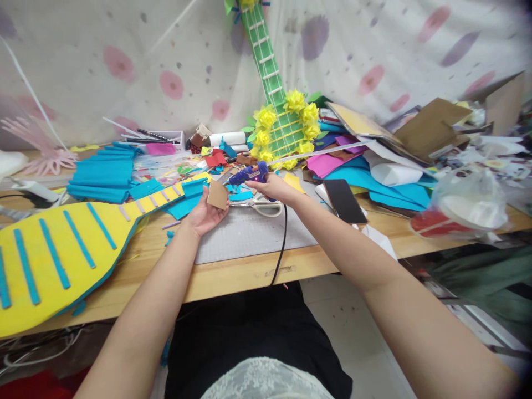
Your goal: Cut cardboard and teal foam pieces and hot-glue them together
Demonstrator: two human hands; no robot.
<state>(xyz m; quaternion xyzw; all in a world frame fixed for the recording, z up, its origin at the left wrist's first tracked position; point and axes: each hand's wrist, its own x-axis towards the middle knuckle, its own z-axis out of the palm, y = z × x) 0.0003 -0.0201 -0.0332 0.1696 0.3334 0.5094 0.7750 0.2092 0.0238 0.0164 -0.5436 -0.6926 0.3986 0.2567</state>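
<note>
In my left hand is a small brown cardboard piece, held up at the neck end of the yellow paper lute. My right hand is wrapped around a blue hot glue gun, its nozzle pointing left, close to the cardboard. A black cord runs from the gun down over the table edge. White-handled scissors lie on the grey cutting mat below the gun. The lute carries blue strips across its body and pale pink ones along its neck, with blue paper around its edge.
A green paper guitar with yellow flowers leans against the curtain. Folded blue crepe paper lies at left. A black phone, coloured paper sheets and a red-and-white cup in a plastic bag are at right. Paper scraps cover the back.
</note>
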